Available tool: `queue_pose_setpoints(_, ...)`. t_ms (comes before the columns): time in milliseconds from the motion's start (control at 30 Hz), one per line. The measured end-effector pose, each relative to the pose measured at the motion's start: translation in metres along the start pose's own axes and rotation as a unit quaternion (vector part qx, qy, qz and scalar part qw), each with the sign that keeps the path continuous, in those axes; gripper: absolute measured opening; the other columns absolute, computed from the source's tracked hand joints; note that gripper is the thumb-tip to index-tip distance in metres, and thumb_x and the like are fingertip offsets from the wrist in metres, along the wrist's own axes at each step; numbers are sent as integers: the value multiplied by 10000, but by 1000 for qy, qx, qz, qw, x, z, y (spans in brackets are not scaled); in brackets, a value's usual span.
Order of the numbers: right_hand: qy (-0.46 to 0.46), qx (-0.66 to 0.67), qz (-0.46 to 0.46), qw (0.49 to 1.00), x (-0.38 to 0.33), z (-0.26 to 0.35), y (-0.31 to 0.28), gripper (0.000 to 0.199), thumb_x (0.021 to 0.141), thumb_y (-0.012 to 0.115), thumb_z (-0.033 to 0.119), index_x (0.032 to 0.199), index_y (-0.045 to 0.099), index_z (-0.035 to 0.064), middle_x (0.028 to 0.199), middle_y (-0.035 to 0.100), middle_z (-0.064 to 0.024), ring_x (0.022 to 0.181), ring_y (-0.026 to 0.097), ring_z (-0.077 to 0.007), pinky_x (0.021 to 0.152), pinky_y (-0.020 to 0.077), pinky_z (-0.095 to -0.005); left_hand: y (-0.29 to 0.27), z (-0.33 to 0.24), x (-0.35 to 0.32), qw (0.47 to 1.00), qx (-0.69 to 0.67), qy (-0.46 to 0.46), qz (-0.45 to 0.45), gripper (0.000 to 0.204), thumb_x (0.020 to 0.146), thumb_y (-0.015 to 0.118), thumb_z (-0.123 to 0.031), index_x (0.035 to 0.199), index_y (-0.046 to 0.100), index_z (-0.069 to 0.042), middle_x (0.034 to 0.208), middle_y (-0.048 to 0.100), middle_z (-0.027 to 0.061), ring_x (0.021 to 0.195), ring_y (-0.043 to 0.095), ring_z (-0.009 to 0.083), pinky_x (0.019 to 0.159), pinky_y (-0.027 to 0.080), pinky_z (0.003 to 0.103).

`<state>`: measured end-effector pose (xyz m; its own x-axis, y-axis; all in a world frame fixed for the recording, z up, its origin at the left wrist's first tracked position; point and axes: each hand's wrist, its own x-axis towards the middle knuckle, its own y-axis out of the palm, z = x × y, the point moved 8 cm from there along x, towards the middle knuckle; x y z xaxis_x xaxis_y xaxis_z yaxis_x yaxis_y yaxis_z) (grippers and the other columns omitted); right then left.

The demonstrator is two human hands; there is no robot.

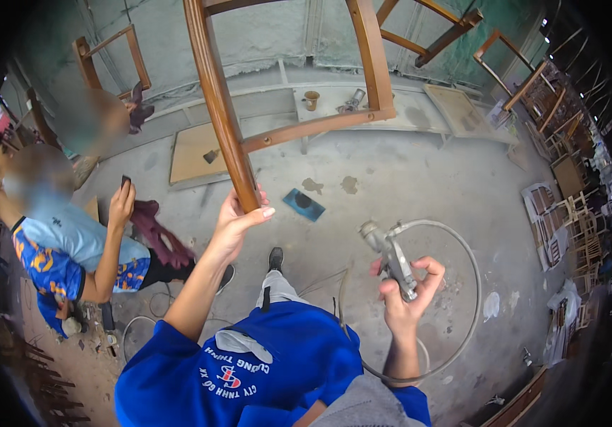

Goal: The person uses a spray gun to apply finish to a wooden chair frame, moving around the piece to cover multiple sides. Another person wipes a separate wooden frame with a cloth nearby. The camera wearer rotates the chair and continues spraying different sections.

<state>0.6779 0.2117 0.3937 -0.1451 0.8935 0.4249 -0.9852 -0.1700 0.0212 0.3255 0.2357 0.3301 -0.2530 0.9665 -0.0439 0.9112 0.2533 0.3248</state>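
A glossy brown wooden chair frame (215, 85) hangs in front of me, its top running out of view. My left hand (233, 224) is closed around the lower end of its left leg. In my right hand (409, 292) is a metal spray gun (394, 260), gripped by the handle with its head tilted up to the left. A grey hose (478, 285) loops from the gun around to the right and down past my forearm. The gun and the chair frame are apart.
At the left stands a co-worker (85, 249) holding a small dark object and a maroon cloth (160, 235). A blue sheet (304, 204) lies on the floor ahead. Behind it runs a low bench (405, 107) with a cup (311, 99). More wooden frames (519, 71) hang at the back; chair parts (583, 235) crowd the right.
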Motion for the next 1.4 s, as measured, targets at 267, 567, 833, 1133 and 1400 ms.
queue_pose_setpoints(267,4,-220,-128,967,201,30,17,471,1002,790,143,1245,390,98,931,735,-114,724,688,-128,537,475,-250,-56,27,132,999,14,48,15,721,790,951,-128,1358,513,-48,1260,574,65,1185,581,172,1000,519,338)
queue_pose_setpoints(567,128,-41,198,971,256,5,181,593,868,905,83,1208,419,66,1028,675,-76,933,757,-188,741,597,-294,-95,44,211,995,-22,99,-8,660,794,950,-65,1273,496,-65,1277,544,86,1179,569,167,954,527,321)
queue_pose_setpoints(833,11,-530,-23,848,357,-10,124,511,943,861,270,1178,464,50,796,704,-65,684,678,-145,639,530,-295,-121,53,236,994,-6,105,14,648,793,952,-99,1243,487,-70,1137,580,35,1000,562,106,875,469,287)
queue_pose_setpoints(1133,146,-470,151,857,406,16,229,524,983,782,480,1191,487,101,798,714,-41,645,685,-85,427,441,-224,-128,63,248,991,2,128,26,694,779,959,-116,1279,485,-39,1055,603,8,878,544,77,792,413,265)
queue_pose_setpoints(1400,1,-587,221,779,455,8,320,539,1027,730,481,1275,521,51,802,674,-65,679,685,-122,586,542,-255,-131,76,244,989,-11,146,20,703,773,967,-139,1279,490,-32,1061,600,16,874,518,76,775,406,269)
